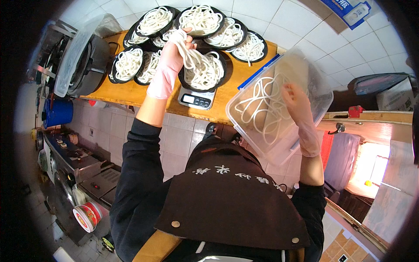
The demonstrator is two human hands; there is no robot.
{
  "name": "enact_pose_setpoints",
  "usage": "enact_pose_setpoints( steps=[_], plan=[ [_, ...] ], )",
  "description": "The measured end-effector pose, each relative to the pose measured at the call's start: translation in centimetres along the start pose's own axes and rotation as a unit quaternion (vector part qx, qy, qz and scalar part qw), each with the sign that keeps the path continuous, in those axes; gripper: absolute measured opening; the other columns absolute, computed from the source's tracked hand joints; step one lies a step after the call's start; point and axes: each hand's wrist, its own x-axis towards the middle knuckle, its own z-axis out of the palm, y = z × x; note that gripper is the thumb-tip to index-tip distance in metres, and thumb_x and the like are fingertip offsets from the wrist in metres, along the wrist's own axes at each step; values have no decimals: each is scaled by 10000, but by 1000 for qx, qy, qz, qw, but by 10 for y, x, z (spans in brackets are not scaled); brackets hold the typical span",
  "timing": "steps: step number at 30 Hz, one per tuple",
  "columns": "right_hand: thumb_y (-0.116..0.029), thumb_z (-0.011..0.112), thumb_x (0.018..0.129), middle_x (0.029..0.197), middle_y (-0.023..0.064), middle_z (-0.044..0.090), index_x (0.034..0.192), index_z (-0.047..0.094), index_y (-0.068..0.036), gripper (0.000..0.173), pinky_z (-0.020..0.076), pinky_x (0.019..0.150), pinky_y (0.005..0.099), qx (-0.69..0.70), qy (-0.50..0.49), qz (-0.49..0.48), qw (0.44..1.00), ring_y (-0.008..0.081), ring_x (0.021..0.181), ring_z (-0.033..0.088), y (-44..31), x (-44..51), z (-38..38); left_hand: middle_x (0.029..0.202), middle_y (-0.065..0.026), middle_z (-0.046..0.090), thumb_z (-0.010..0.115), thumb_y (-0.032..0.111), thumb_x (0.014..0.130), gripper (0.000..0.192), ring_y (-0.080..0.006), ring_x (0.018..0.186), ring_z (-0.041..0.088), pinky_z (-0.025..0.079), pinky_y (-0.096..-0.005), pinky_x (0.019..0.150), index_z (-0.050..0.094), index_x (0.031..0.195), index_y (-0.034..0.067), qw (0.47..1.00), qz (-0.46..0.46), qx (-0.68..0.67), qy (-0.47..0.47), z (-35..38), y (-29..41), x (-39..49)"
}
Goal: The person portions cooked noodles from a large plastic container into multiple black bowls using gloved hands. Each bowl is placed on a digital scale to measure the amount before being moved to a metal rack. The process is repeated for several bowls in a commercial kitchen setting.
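Note:
My left hand (176, 49), in a thin clear glove, grips a bunch of thick white noodles (188, 59). The bunch hangs into a black bowl of noodles (204, 73), which stands on a digital kitchen scale (197, 99). To the right, my gloved right hand (294, 98) is over a clear plastic bin (242, 126) in which loose white noodles (262, 95) lie; its fingers are curled, and whether they hold a noodle cannot be made out. Several black bowls of noodles (203, 19) crowd the back of the wooden table (235, 73), some resting on others.
A large dark pot (101, 59) with a translucent lid (73, 55) leaning on it stands at the table's left end. A blue strip (258, 72) lies beside the bin. The tiled wall (281, 19) rises behind. A wooden ledge (386, 118) is at the right.

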Motion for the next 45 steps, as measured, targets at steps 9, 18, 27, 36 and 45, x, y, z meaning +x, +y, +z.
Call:
enact_pose_setpoints(
  steps=[9, 18, 27, 36, 45],
  plan=[
    [-137, 618, 940, 982, 43, 662, 1083, 649, -7, 195, 476, 835, 259, 233, -172, -101, 952, 103, 905, 601, -110, 44, 63, 697, -45, 589, 485, 59, 944, 170, -133, 523, 520, 426, -269, 488, 638, 1015, 33, 953, 77, 251, 153, 14, -19, -12],
    [-212, 614, 938, 967, 54, 678, 1069, 667, -6, 249, 473, 831, 274, 138, -166, -79, 973, 114, 900, 599, -106, 69, 102, 944, -172, 694, 596, 165, 821, 297, -346, 902, 671, 524, -436, 796, 674, 1097, 90, 570, 153, 805, 62, 9, -69, -25],
    [-256, 618, 926, 980, 108, 699, 1079, 667, 2, 304, 469, 861, 297, 95, -192, -39, 976, 155, 921, 620, -99, 80, 112, 1121, -138, 666, 721, 231, 735, 479, -304, 1083, 620, 491, -375, 938, 667, 1200, 128, 563, 43, 823, -64, 19, -37, -19],
    [-274, 632, 906, 1064, 148, 673, 1087, 672, -21, 314, 475, 884, 321, 37, -180, -44, 982, 226, 986, 637, -103, 77, 107, 1229, -97, 656, 742, 202, 842, 465, -199, 1143, 609, 447, -313, 996, 621, 1271, 70, 784, 85, 615, 14, -24, 42, -61],
    [-223, 678, 874, 1116, 159, 640, 1112, 656, -49, 296, 488, 899, 345, -6, -160, -105, 981, 257, 996, 645, -116, 71, 114, 1071, -41, 705, 697, 82, 881, 229, -103, 955, 637, 492, -241, 887, 692, 1105, 35, 842, 88, 498, 187, -46, 16, -145]
  ],
)
